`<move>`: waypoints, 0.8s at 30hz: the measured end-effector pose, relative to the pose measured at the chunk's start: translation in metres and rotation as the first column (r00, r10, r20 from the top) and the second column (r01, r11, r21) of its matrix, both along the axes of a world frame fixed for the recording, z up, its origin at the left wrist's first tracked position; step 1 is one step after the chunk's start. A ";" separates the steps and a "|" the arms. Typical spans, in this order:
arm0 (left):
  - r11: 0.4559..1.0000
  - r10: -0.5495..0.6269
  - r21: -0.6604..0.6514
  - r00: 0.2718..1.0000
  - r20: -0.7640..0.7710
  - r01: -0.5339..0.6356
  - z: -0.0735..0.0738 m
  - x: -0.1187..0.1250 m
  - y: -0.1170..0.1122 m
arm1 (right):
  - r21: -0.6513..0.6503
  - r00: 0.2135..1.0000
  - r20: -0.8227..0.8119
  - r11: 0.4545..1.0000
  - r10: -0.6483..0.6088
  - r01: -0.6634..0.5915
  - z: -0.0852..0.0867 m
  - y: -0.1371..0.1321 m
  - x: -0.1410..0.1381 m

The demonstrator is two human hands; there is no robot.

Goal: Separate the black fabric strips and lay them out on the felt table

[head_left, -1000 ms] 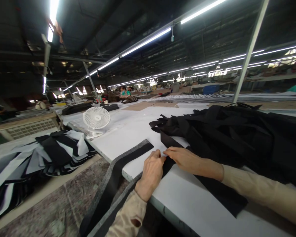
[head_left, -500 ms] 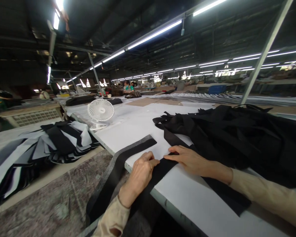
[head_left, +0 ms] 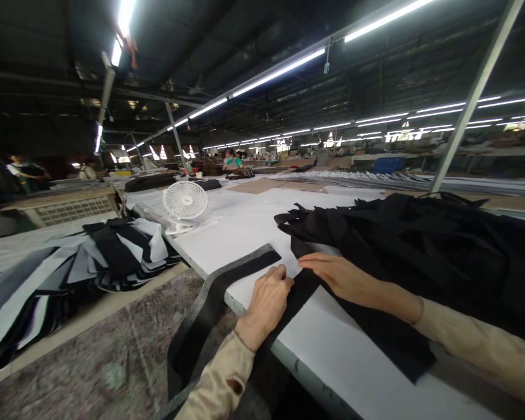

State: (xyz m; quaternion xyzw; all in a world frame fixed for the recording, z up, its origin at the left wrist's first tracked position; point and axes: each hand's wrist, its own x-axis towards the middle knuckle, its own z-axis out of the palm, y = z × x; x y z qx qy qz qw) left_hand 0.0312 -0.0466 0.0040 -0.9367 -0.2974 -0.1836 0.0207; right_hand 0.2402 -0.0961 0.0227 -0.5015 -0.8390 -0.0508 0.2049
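Note:
A black fabric strip point(head_left: 305, 290) lies across the front edge of the white table point(head_left: 332, 344), its near end hanging over. My left hand point(head_left: 268, 302) is closed at the strip's far left edge, thumb and fingers pinched on the cloth. Just to the right, my right hand point(head_left: 347, 281) has its fingers pressed together on the far end of the same strip, where it meets other black cloth; their grip is partly hidden. Another black strip with a grey layer point(head_left: 227, 280) drapes over the table edge left of my hands. A further black piece point(head_left: 387, 344) lies under my right forearm.
A big heap of black strips point(head_left: 411, 239) covers the table's right side. A white fan point(head_left: 185, 201) stands at the left edge. Fanned black, grey and white pieces point(head_left: 76, 262) lie on a lower surface at left. A slanting metal post point(head_left: 476, 96) rises behind the heap.
Both hands have shifted slightly forward over the strip, the right fingertips farther toward the heap. My view has turned a little left.

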 end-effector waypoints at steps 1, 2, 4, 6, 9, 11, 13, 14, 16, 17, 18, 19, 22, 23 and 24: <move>1.000 -0.003 -0.005 1.000 -0.006 0.003 0.002 0.006 0.001 | -0.043 0.999 -0.035 0.998 0.039 -0.040 -0.003 0.000 -0.006; 1.000 -0.003 -0.024 1.000 -0.001 0.003 0.003 0.010 0.002 | -0.078 0.997 -0.058 0.996 0.049 -0.054 -0.008 0.000 -0.010; 0.994 0.026 -0.110 0.998 0.049 -0.020 0.005 0.009 0.002 | -0.110 0.997 -0.076 0.994 0.018 -0.026 -0.018 0.002 -0.014; 0.971 0.091 -0.233 0.989 0.117 -0.061 0.005 -0.002 0.002 | -0.118 0.997 -0.076 0.993 -0.008 -0.001 -0.025 0.003 -0.013; 0.930 0.171 -0.351 0.972 0.159 -0.107 0.004 -0.024 -0.003 | -0.127 0.996 -0.088 0.992 -0.014 0.002 -0.028 0.004 -0.010; 0.920 0.183 -0.376 0.967 0.179 -0.105 0.002 -0.034 -0.009 | -0.142 0.995 -0.093 0.990 -0.023 0.009 -0.026 0.004 -0.010; 0.921 0.180 -0.379 0.960 0.213 -0.089 -0.001 -0.039 -0.014 | -0.150 0.995 -0.097 0.989 -0.033 0.018 -0.024 0.003 -0.012; 0.927 0.172 -0.366 0.958 0.229 -0.079 -0.003 -0.039 -0.016 | -0.150 0.995 -0.095 0.988 -0.030 0.015 -0.024 0.003 -0.012; 0.958 0.126 -0.281 0.964 0.236 -0.057 -0.006 -0.039 -0.019 | -0.149 0.998 -0.070 0.989 -0.001 -0.010 -0.022 0.001 -0.013; 0.977 0.090 -0.209 0.971 0.220 -0.044 -0.007 -0.039 -0.020 | -0.152 0.999 -0.040 0.988 0.027 -0.033 -0.020 0.000 -0.014; 0.991 0.053 -0.127 0.980 0.190 -0.029 -0.008 -0.039 -0.021 | -0.157 0.998 -0.003 0.986 0.058 -0.058 -0.019 -0.002 -0.014; 0.999 0.022 -0.049 0.988 0.150 -0.015 -0.009 -0.039 -0.022 | -0.164 0.995 0.036 0.983 0.088 -0.081 -0.017 -0.003 -0.014; 0.998 -0.014 0.062 0.998 0.056 0.010 -0.008 -0.040 -0.023 | -0.198 0.982 0.103 0.971 0.160 -0.137 -0.009 -0.006 -0.016; 0.998 -0.014 0.060 0.999 0.045 0.011 -0.007 -0.040 -0.023 | -0.193 0.983 0.099 0.972 0.156 -0.134 -0.007 -0.006 -0.017; 0.999 -0.011 0.052 0.999 0.041 0.008 -0.006 -0.038 -0.022 | -0.169 0.987 0.087 0.978 0.135 -0.119 -0.005 -0.006 -0.018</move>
